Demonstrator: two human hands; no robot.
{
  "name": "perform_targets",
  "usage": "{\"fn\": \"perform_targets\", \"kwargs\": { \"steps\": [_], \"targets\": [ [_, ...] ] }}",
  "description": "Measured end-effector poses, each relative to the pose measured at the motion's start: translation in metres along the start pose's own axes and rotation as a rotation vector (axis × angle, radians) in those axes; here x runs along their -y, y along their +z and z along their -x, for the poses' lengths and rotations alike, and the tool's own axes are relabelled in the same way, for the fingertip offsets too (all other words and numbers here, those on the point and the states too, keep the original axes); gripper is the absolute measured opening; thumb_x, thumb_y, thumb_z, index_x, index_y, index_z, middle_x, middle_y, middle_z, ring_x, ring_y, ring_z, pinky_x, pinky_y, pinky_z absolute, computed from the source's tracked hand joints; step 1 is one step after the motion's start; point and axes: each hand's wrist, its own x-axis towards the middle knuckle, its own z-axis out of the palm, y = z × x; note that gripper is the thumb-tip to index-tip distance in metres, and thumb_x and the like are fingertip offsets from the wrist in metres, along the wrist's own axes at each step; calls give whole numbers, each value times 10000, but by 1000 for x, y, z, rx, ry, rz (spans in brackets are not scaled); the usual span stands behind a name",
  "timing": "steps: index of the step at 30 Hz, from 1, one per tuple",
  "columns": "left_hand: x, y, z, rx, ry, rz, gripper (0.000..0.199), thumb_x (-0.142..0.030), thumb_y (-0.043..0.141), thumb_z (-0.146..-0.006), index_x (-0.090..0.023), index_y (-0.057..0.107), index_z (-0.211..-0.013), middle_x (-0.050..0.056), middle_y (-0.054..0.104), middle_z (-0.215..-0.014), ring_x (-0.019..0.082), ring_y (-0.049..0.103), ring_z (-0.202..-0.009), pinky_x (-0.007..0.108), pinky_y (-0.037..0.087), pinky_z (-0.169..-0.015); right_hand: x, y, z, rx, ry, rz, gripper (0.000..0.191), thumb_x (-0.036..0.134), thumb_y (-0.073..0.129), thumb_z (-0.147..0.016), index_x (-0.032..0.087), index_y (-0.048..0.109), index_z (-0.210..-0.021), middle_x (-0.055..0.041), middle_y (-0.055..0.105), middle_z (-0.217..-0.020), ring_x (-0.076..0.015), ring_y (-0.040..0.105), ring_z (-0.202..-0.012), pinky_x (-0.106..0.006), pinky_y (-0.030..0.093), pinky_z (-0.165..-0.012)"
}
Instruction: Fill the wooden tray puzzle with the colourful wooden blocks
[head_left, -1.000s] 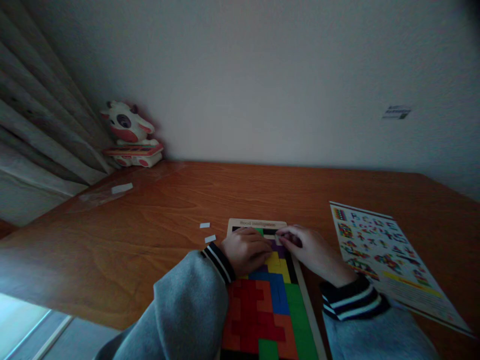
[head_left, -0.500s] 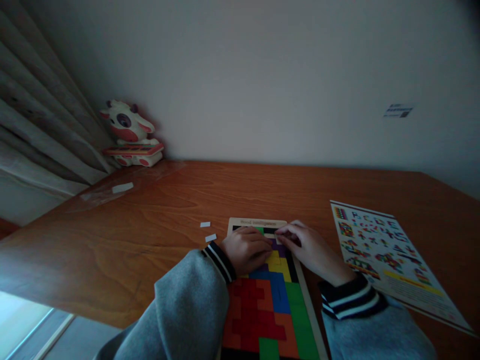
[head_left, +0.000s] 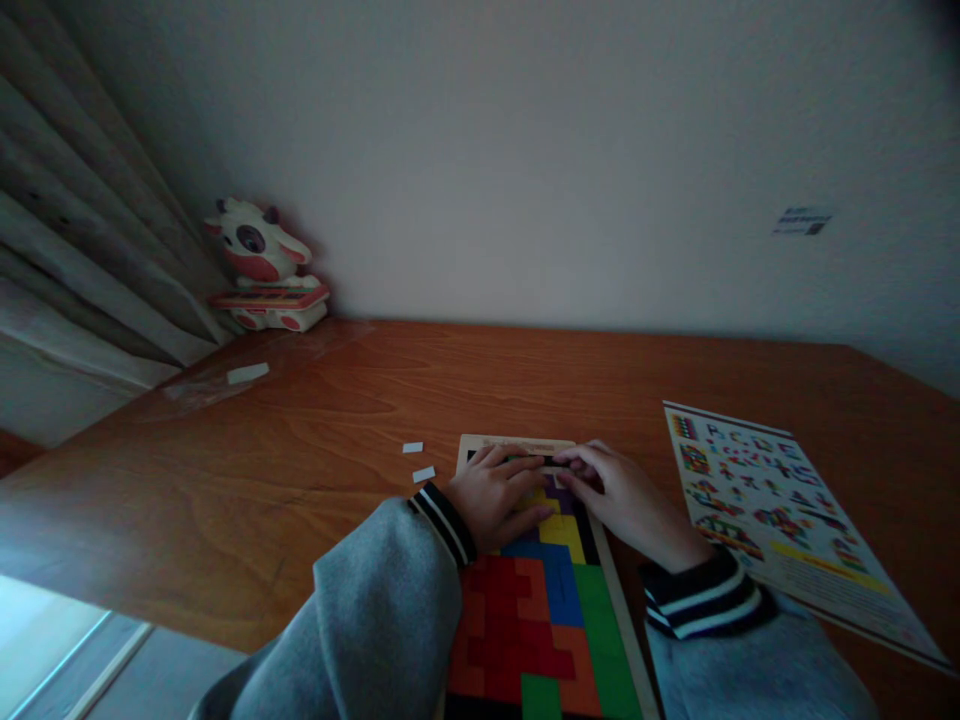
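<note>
A wooden block puzzle board (head_left: 517, 442) lies in front of me, filled with flat red, orange, blue, green, yellow and purple pieces. My left hand (head_left: 501, 497) rests over its upper left part, palm down, fingers spread and stretched to the right. At the upper right corner my right hand (head_left: 611, 495) has thumb and fingertips drawn together over the board. Whatever lies between those fingertips is too small and dark to make out. Near them a purple piece (head_left: 564, 500) and a yellow piece (head_left: 562, 537) show. The left hand hides part of the upper rows.
Two small white pieces (head_left: 424, 474) lie left of the board. A printed pattern sheet (head_left: 795, 520) is on the right of the wooden table (head_left: 337, 420). A cow-shaped toy keyboard (head_left: 270, 265) stands at the back left, near a clear plastic wrapper (head_left: 202, 392) and a curtain (head_left: 90, 220).
The fingers of my left hand have spread and stretched out from a more curled pose. My right hand stays at the upper right corner with almost no movement.
</note>
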Motion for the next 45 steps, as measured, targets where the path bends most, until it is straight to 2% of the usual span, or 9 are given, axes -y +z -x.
{"fn": "perform_targets", "kwargs": {
  "steps": [4, 10, 22, 26, 30, 33, 37, 41, 45],
  "targets": [
    [0, 0, 0, -36, 37, -5, 326, -430, 497, -955, -203, 638, -1141, 70, 635, -1279, 275, 512, -1212, 462, 422, -1012, -1, 1, 0, -28, -13, 31, 188, 279, 546, -899, 234, 621, -1066, -45, 613, -943, -191, 622, -858, -355, 508, -782],
    [-2, -2, -2, -27, 100, -20, 277, -372, 463, -973, -205, 672, -1046, 66, 719, -1051, 225, 596, -1058, 389, 449, -945, 3, -1, 1, -22, -18, 29, 177, 250, 548, -896, 226, 616, -1057, -52, 617, -976, -187, 621, -875, -350, 507, -798],
    [-2, -3, -2, -82, 130, -16, 269, -366, 475, -966, -188, 670, -1015, 68, 720, -999, 212, 635, -980, 356, 478, -885, 5, -1, 0, 4, 11, -3, 202, 309, 497, -924, 238, 639, -1049, -67, 633, -1012, -203, 650, -919, -382, 529, -836],
    [12, -20, 6, -141, 13, -112, 253, -347, 484, -958, -190, 673, -1017, 71, 719, -981, 215, 638, -947, 364, 491, -859, 6, -2, 1, -3, 9, 40, 215, 339, 498, -922, 233, 644, -1040, -74, 645, -1013, -213, 643, -920, -384, 522, -822],
    [45, -45, 31, -164, -219, -235, 203, -279, 512, -911, -182, 675, -985, 82, 712, -940, 229, 649, -890, 375, 519, -822, 7, -3, 2, -1, 5, 68, 246, 365, 471, -932, 226, 640, -1044, -71, 641, -997, -207, 639, -899, -372, 510, -807],
    [73, -58, 56, -121, -316, -253, 163, -255, 543, -868, -200, 682, -934, 66, 718, -942, 218, 661, -893, 346, 526, -839, 8, -4, 2, -2, -6, 73, 254, 368, 465, -930, 227, 643, -1043, -67, 640, -999, -207, 638, -907, -369, 501, -813],
    [98, -63, 80, -23, -391, -247, 207, -302, 564, -871, -222, 698, -1008, 46, 738, -977, 222, 682, -924, 338, 530, -847, 11, -4, 2, 5, 15, 88, 270, 373, 451, -934, 216, 640, -1049, -70, 631, -987, -206, 634, -894, -367, 502, -800],
    [103, -62, 85, -2, -386, -197, 216, -279, 541, -891, -230, 710, -1016, 45, 748, -980, 200, 702, -883, 302, 539, -809, 12, -4, 2, 1, 27, 74, 270, 373, 460, -929, 216, 633, -1065, -76, 632, -998, -211, 636, -903, -374, 510, -803],
    [95, -63, 81, -63, -393, -114, 195, -321, 573, -877, -217, 707, -975, 27, 752, -900, 164, 703, -804, 252, 539, -749, 11, -4, 2, 9, 33, 63, 256, 365, 468, -922, 220, 639, -1048, -73, 632, -988, -209, 638, -895, -372, 520, -791]
  ]
}}
